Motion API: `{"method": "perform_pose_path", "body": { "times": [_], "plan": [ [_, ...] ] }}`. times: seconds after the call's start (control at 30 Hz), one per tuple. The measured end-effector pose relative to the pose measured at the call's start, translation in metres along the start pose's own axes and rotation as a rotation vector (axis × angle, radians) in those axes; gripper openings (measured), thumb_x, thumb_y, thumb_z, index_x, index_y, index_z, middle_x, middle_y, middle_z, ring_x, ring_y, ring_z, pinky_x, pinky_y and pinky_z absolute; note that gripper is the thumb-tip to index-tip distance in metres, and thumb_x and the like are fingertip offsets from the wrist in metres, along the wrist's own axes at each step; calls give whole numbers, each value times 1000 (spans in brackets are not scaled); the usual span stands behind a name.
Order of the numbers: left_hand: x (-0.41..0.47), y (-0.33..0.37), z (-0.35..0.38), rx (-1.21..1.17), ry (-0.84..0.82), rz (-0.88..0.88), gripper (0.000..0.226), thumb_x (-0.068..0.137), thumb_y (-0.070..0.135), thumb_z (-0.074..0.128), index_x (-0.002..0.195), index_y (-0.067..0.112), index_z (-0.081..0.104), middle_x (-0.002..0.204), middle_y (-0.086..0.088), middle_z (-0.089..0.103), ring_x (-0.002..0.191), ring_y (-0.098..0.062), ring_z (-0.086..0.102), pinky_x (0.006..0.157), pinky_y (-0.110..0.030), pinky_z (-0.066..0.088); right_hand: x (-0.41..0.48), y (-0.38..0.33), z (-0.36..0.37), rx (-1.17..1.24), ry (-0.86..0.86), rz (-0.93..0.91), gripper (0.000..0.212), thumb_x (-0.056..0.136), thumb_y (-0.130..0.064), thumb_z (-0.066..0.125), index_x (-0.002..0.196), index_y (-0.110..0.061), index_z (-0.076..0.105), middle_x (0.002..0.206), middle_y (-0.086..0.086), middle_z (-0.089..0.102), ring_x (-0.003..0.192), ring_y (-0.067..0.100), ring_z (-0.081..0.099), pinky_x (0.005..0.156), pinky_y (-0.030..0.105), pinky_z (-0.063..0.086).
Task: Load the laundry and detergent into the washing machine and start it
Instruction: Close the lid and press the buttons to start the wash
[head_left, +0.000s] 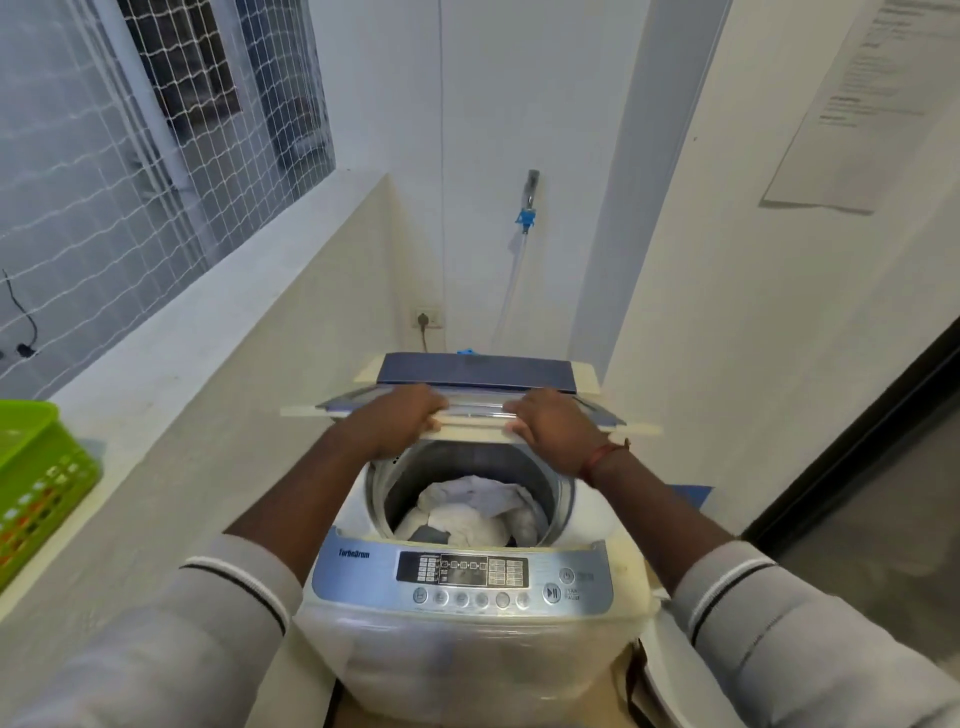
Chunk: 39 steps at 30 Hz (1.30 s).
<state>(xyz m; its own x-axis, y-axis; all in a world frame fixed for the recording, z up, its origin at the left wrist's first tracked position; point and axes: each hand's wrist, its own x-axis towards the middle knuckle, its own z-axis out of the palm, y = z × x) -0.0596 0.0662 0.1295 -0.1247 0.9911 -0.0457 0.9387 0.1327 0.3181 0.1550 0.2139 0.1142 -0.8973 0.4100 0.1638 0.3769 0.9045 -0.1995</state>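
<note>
White laundry (467, 512) lies below left grip (410, 413) and right grip (550, 423) holding lid (474, 415)

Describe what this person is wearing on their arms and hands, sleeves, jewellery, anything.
The left hand and right hand are bare, no gloves. The left sleeve and right sleeve are light grey, each cuff edged with a white band and thin dark stripe. A reddish thread band circles the right wrist.
</note>
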Motion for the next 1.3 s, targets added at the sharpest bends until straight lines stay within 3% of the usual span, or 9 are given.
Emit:
{"method": "perform_pose_path", "body": {
  "times": [0.17, 0.4, 0.53, 0.63, 0.73, 0.9, 1.07, 1.2, 1.3],
  "plan": [
    [-28, 6, 49, 28, -102, -20, 8, 89, 25, 61, 91, 17, 59, 92, 1, 56, 83, -17, 54, 63, -28, 35, -39, -12, 51, -18, -88, -16, 23, 94, -35, 55, 102, -14, 62, 103, 10, 60, 99, 27, 50, 83, 37, 39],
    [-41, -3, 113, -116, -170, -108, 16, 87, 23, 57, 74, 16, 52, 87, -10, 60, 76, -24, 54, 72, -35, 44, -67, -24, 106, 11, -175, 105, 18, 91, -30, 57, 102, -16, 59, 107, 5, 57, 100, 21, 47, 84, 32, 35],
    [-42, -10, 140, -65, -142, -119, 16, 92, 27, 48, 80, 19, 57, 88, -3, 59, 82, -18, 55, 78, -35, 44, -72, -24, 125, 17, -216, 147, 25, 92, -32, 53, 108, -14, 61, 110, 6, 59, 104, 24, 49, 87, 34, 36],
    [-44, -16, 159, -59, -65, -132, 16, 90, 19, 48, 79, 21, 58, 79, 2, 57, 83, -19, 60, 74, -33, 44, -74, -26, 134, 39, -227, 200, 27, 95, -32, 48, 110, -14, 61, 112, 5, 59, 106, 23, 49, 90, 34, 36],
    [-44, -18, 166, -73, -2, -112, 17, 91, 16, 47, 83, 17, 63, 84, -3, 64, 82, -19, 60, 72, -30, 42, -75, -26, 139, 70, -220, 218, 26, 95, -34, 47, 109, -17, 61, 111, 3, 59, 105, 21, 49, 90, 32, 36],
    [-40, -18, 167, -56, 60, -95, 11, 83, 14, 63, 74, 17, 67, 75, -1, 67, 72, -16, 62, 64, -22, 35, -75, -22, 145, 95, -195, 230, 31, 93, -41, 44, 110, -22, 62, 108, -2, 60, 103, 17, 50, 89, 32, 37],
    [-33, -21, 166, -86, 16, -150, 17, 87, 23, 56, 90, 17, 71, 90, 1, 69, 88, -16, 63, 74, -21, 35, -73, -19, 148, 91, -206, 264, 34, 91, -45, 41, 110, -26, 62, 109, -6, 59, 106, 16, 49, 90, 30, 35],
    [-25, -20, 162, -32, -108, -180, 21, 87, 28, 53, 92, 16, 69, 74, 13, 53, 88, -10, 61, 73, -19, 34, -60, -18, 140, 47, -299, 287, 32, 90, -42, 49, 109, -23, 67, 113, 0, 64, 108, 21, 51, 91, 35, 38],
    [-15, -19, 157, 58, -258, -210, 21, 86, 26, 52, 93, 14, 68, 90, 1, 64, 96, -17, 62, 72, -24, 35, -44, -15, 138, 46, -414, 324, 35, 86, -43, 59, 108, -19, 71, 113, 6, 68, 111, 26, 54, 95, 34, 39]
  ]
}}
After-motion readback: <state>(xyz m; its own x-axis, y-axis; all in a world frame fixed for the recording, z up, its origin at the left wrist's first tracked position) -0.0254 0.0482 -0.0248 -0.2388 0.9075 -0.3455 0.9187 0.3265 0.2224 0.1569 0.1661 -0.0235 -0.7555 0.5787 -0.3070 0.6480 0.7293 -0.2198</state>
